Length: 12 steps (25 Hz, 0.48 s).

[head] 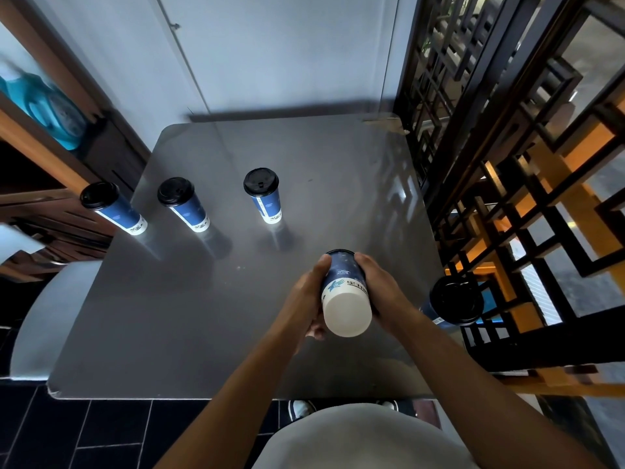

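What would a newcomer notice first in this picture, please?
The left hand and right hand grip a blue paper cup over the grey table, its white base toward the camera. Three black-lidded cups line the far left; another lidded cup stands at the right edge beside the lattice screen.

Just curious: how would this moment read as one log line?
left hand, right hand: gripping blue cup, white base toward camera | three lidded cups: upright on table
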### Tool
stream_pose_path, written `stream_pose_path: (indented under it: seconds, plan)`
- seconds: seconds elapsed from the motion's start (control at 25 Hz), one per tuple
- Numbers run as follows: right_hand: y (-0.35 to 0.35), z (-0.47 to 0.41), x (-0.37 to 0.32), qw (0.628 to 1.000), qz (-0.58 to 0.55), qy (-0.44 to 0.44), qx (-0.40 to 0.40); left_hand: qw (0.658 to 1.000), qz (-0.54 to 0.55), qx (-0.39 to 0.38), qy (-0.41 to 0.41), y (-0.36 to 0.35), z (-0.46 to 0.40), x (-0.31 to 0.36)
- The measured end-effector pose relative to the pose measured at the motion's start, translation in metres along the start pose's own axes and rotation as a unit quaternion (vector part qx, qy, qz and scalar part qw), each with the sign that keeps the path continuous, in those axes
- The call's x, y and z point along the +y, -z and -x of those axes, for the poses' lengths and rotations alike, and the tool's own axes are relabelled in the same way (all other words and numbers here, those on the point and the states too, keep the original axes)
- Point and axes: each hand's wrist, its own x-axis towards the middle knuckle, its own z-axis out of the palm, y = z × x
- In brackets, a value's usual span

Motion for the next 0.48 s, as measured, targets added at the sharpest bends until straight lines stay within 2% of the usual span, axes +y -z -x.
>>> stream_pose_path:
  seconds: [0.12, 0.24, 0.48]
  plan:
    - [-0.0019, -0.0016, 0.0007, 1.000, -0.015, -0.018, 0.016, 0.998, 0.064, 0.002, 0.004, 0.0028, -0.0026, -0.0017]
    - [-0.0064, -0.0001, 0.0023, 0.995, -0.084, -0.047, 0.012, 0.996, 0.090, 0.001, 0.017, 0.0035, -0.0068, -0.0056]
    - [-0.0021, -0.0020, 0.0005, 0.996, -0.085, -0.031, 0.009, 0.998, 0.062, -0.012, 0.019, 0.0005, 0.0003, -0.0022]
